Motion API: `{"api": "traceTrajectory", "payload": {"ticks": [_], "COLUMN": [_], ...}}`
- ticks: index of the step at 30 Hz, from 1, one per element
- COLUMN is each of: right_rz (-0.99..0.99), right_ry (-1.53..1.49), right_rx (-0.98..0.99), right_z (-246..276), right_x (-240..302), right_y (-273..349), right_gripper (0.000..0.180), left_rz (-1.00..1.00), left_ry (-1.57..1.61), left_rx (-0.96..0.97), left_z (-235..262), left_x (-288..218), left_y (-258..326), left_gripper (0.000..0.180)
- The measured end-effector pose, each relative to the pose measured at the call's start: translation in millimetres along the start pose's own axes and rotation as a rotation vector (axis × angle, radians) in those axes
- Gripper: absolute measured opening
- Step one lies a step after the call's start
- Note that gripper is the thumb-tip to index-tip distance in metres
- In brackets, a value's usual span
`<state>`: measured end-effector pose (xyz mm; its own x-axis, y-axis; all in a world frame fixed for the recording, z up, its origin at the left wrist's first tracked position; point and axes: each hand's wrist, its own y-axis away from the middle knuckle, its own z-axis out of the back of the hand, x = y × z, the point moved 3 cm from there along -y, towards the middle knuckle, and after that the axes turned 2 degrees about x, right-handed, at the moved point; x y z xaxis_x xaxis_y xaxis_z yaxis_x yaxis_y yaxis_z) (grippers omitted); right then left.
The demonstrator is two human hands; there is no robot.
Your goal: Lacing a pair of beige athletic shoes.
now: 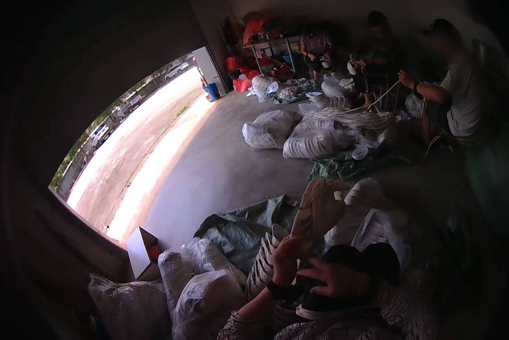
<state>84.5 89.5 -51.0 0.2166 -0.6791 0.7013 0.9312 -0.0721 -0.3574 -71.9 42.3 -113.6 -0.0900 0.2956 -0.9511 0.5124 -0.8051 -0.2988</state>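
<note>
My left hand point(284, 259), with a dark band at its wrist, is closed around the lower end of a beige, rounded, sole-shaped piece point(318, 212). The piece is held up, tilted to the right, and its exact kind is too dim to make out. Close beside it, over my dark-clad lap, my right hand point(339, 279) has its fingers apart and pointing left, with nothing visible in them. A stack of pale, curved, ribbed pieces point(260, 269) leans just left of my left hand.
Stuffed plastic bags point(206, 297) crowd the lower left, near an open carton point(140, 253) and a green sheet point(248, 226). Across the floor, three seated people handle pale pieces and cords point(350, 116) around white bags point(271, 129). A cluttered table point(271, 41) stands behind; a wide doorway opens left.
</note>
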Motion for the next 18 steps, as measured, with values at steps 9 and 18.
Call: {"api": "traceTrajectory", "payload": {"ticks": [9, 18], "right_rz": [-0.795, -0.625], "right_ry": [-0.261, -0.266], "right_rx": [-0.445, -0.631], "right_z": [65, 52], "right_x": [-70, -109], "right_y": [131, 97], "right_gripper": [0.018, 0.035], "left_rz": [0.549, 0.347], "left_ry": [1.061, -0.004], "left_rx": [0.390, 0.706], "left_z": [-37, -11], "left_x": [20, 31], "left_y": [37, 53], "left_gripper": [0.020, 0.020]}}
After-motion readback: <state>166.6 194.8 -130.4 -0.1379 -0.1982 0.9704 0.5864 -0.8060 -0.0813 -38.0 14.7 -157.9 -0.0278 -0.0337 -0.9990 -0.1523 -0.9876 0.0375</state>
